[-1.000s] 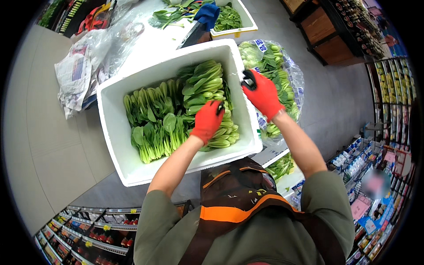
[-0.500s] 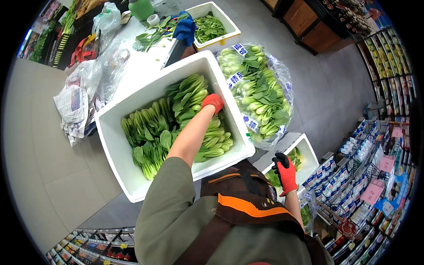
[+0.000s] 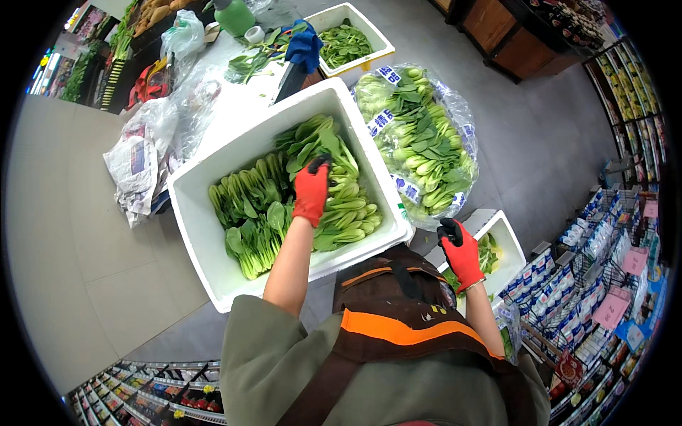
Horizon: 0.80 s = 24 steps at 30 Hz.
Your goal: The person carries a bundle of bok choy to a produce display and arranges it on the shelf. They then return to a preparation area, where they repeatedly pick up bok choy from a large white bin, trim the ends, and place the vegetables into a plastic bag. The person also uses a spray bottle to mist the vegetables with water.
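Observation:
A large white foam box (image 3: 197, 245) holds rows of green bok choy (image 3: 245, 190), stalks and leaves packed side by side. My left hand (image 3: 310, 193), in a red glove with black fingers, is inside the box with its fingers bent down against the bok choy leaves at the top right; its fingertips are partly hidden. Outside the box, my right hand (image 3: 462, 257) wears a matching glove. It hovers over a smaller white foam box (image 3: 509, 245) with leafy greens, fingers loosely curled, thumb apart, nothing visible in them.
Right of the large box stands a clear plastic bag (image 3: 465, 160) full of bok choy. Behind is another foam box (image 3: 383, 51) of greens. A worktable at upper left bears a green bottle (image 3: 233, 17), a blue cloth (image 3: 304, 48) and newspaper (image 3: 135, 167). Shelves (image 3: 561, 284) line the right.
My left hand has drawn back from the box's right wall toward its middle, over the leaves. My right hand has risen slightly, its fingers still curled.

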Tool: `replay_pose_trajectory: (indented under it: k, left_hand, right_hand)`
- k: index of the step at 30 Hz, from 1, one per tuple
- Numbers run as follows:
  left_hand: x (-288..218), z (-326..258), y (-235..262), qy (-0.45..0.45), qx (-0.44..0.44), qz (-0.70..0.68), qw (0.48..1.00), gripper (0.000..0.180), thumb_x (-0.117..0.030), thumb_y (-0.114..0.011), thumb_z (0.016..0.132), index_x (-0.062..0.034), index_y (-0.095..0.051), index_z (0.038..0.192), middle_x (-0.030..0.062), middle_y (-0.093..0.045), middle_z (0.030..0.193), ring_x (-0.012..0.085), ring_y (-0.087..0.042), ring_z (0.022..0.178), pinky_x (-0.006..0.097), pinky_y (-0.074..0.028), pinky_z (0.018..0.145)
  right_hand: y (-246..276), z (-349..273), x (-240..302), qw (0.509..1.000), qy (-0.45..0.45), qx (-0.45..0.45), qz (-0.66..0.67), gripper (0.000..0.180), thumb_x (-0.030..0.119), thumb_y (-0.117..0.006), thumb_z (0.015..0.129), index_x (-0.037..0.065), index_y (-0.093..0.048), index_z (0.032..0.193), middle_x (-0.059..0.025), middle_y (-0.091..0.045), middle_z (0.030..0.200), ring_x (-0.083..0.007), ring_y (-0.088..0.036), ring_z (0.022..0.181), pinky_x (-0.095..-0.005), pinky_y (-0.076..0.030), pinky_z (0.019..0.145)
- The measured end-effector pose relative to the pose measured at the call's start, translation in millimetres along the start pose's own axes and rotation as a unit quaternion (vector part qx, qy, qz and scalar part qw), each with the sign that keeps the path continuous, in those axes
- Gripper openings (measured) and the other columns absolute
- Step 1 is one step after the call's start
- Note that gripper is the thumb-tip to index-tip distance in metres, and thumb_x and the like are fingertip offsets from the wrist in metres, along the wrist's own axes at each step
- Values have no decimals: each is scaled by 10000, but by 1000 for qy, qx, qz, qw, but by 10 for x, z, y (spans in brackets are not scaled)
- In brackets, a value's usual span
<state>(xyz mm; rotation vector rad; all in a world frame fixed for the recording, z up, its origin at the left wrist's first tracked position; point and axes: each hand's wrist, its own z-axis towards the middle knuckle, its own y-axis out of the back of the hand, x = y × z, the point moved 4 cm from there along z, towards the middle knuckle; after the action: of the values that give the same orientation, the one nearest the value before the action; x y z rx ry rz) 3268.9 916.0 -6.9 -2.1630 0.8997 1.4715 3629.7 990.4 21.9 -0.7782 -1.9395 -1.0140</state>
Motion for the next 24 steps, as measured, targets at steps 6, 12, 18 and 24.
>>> replay_pose_trajectory:
  k: [6, 12, 18, 24]
  left_hand:
    - [977, 124, 500, 125, -134, -201, 962, 189, -274, -623, 901, -121, -659, 1005, -3, -650, 794, 109, -577, 563, 224, -391, 444]
    - [1156, -16, 422, 147, -126, -212, 958, 213, -295, -696, 845, -98, -660, 919, 11, -615, 720, 121, -529, 514, 245, -402, 457]
    - [1053, -107, 467, 143, -103, -205, 963, 229, -303, -683, 857, -118, -651, 988, 0, -621, 733, 113, -557, 569, 242, -411, 475]
    - [1120, -135, 440, 144, -73, -275, 948, 204, -268, -669, 871, -111, -671, 1000, 16, -654, 843, 129, -600, 657, 243, -476, 567]
  right_hand:
    - [-144, 105, 169, 995, 62, 50, -64, 358, 108, -667, 802, -1, -607, 1138, -138, -690, 963, -204, -675, 854, -308, -511, 788]
    - [-346, 132, 430, 993, 88, 70, -40, 360, 100, -660, 802, 8, -605, 1145, -136, -689, 980, -207, -678, 870, -312, -517, 777]
    - [-1604, 692, 1206, 950, 192, 155, -193, 675, 337, -698, 771, -17, -466, 1298, -233, -574, 1218, -359, -580, 1096, -386, -470, 914]
    - [-2615, 1648, 872, 840, 73, 224, -488, 955, 433, -737, 719, -69, -290, 1397, -256, -544, 1249, -371, -567, 1120, -408, -486, 902]
